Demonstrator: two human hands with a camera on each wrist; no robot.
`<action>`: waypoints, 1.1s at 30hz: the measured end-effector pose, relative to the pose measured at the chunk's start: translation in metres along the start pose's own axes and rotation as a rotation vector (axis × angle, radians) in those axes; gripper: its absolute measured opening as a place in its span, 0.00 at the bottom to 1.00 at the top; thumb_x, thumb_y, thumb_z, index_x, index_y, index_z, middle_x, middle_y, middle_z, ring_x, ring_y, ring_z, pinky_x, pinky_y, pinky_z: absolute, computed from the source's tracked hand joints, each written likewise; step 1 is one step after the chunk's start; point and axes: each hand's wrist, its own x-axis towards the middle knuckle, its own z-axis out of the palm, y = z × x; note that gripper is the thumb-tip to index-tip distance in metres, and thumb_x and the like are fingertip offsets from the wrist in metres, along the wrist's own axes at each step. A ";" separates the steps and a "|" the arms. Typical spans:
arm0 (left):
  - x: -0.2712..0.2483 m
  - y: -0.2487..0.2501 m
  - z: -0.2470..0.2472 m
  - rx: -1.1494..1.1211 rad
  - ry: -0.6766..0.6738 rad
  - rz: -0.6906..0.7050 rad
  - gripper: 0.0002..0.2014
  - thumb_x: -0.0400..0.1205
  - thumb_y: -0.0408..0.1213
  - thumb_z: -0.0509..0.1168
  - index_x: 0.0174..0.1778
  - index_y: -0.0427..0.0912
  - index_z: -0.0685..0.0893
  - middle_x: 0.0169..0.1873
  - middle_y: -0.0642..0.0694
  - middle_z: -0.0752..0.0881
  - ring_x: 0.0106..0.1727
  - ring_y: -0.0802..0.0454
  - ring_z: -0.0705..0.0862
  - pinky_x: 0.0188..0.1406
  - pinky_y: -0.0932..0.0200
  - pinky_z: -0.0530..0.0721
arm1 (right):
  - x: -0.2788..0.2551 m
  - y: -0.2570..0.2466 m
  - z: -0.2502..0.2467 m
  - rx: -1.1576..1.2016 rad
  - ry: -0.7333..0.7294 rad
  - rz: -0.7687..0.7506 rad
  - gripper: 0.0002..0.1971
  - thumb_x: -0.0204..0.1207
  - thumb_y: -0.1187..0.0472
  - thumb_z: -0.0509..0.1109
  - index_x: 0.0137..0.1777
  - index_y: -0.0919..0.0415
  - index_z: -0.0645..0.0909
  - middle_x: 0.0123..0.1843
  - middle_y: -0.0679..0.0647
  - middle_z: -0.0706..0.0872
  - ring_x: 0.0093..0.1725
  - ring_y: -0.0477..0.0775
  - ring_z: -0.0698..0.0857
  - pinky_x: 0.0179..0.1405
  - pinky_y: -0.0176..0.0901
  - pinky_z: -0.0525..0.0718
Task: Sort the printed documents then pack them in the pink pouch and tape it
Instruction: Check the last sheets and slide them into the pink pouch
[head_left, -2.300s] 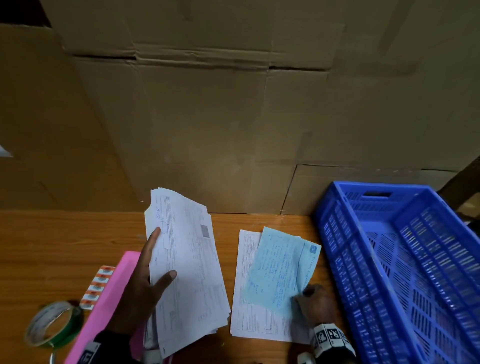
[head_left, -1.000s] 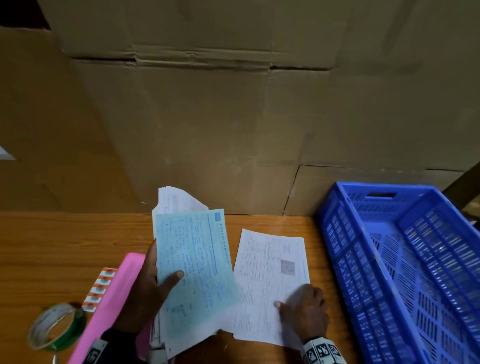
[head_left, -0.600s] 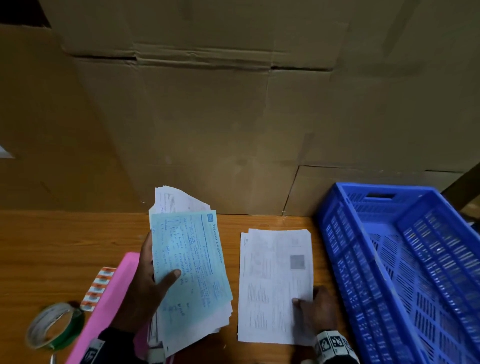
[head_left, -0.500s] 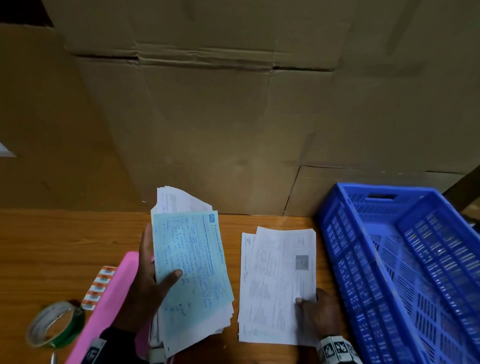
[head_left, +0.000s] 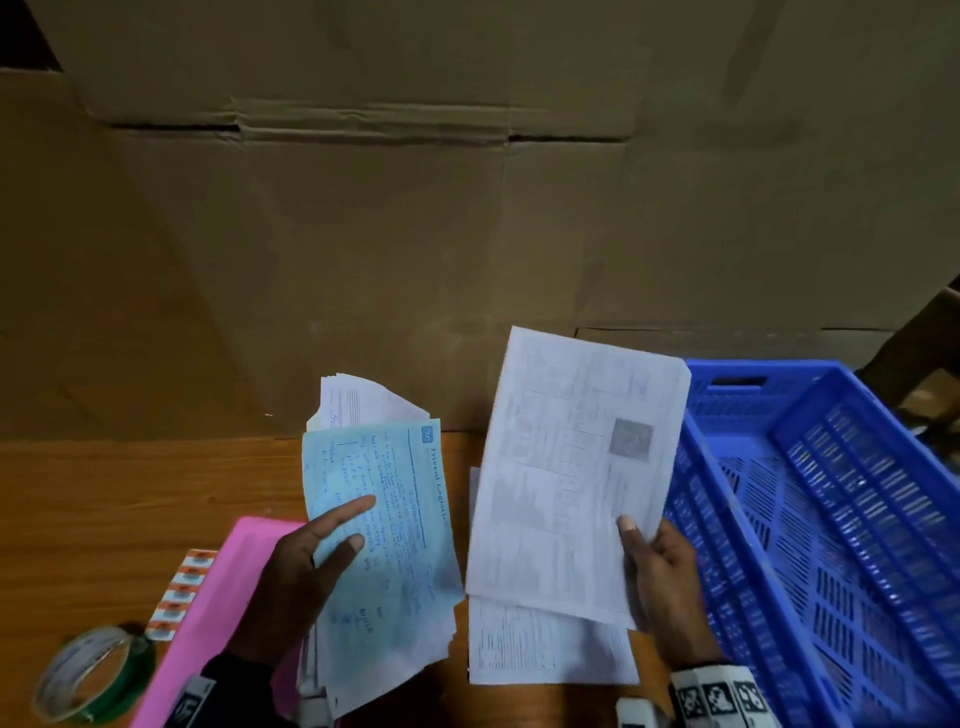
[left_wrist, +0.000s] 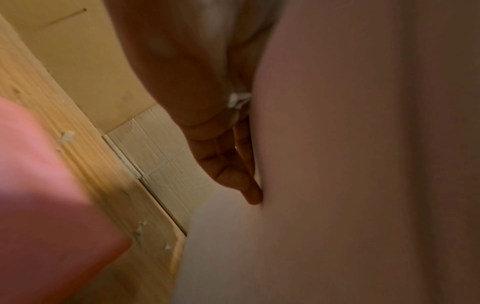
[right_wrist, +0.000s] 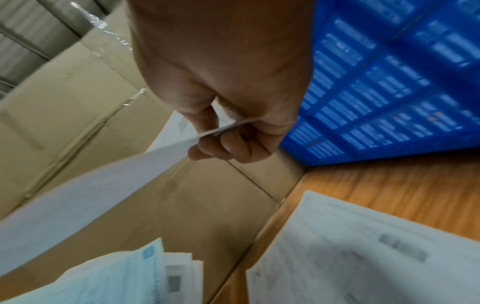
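Note:
My left hand (head_left: 306, 566) holds a stack of papers (head_left: 379, 545) topped by a light blue handwritten sheet, thumb and forefinger lying on its face. In the left wrist view the fingers (left_wrist: 233, 160) lie against the stack's back. My right hand (head_left: 660, 571) pinches a white printed sheet (head_left: 576, 467) with a QR code by its right edge and holds it lifted above the table. The right wrist view shows that sheet (right_wrist: 103, 185) held between thumb and fingers. Another white sheet (head_left: 540, 649) lies flat below it. The pink pouch (head_left: 208, 623) lies under my left forearm.
A blue plastic crate (head_left: 831, 519) stands at the right on the wooden table (head_left: 130, 493). A roll of clear tape (head_left: 88, 670) on a green core sits at the near left, beside a strip of small orange labels (head_left: 182, 592). Cardboard boxes (head_left: 467, 234) wall off the back.
My right hand has lifted the top white sheet off the pile on the table. The left hand's forefinger has come round onto the blue sheet's face; the stack stayed in place.

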 end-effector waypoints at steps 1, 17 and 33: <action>0.000 0.004 0.001 -0.003 -0.009 -0.003 0.23 0.80 0.58 0.60 0.71 0.61 0.79 0.67 0.75 0.77 0.70 0.81 0.71 0.72 0.61 0.68 | -0.004 -0.007 0.006 0.017 -0.054 -0.027 0.20 0.83 0.58 0.72 0.73 0.59 0.80 0.65 0.51 0.90 0.65 0.57 0.88 0.66 0.67 0.85; -0.010 0.011 0.008 -0.187 0.086 -0.142 0.11 0.80 0.44 0.72 0.57 0.49 0.85 0.47 0.59 0.92 0.51 0.57 0.90 0.51 0.50 0.89 | -0.037 0.017 0.062 -0.331 -0.311 0.000 0.05 0.81 0.54 0.75 0.44 0.49 0.84 0.42 0.45 0.89 0.46 0.50 0.87 0.41 0.32 0.81; -0.013 -0.009 -0.007 -0.218 0.140 -0.127 0.19 0.75 0.50 0.71 0.61 0.62 0.77 0.54 0.67 0.87 0.55 0.60 0.88 0.43 0.57 0.88 | -0.006 0.076 0.004 -0.997 0.021 0.239 0.43 0.55 0.51 0.92 0.67 0.59 0.74 0.66 0.60 0.84 0.65 0.64 0.82 0.61 0.54 0.81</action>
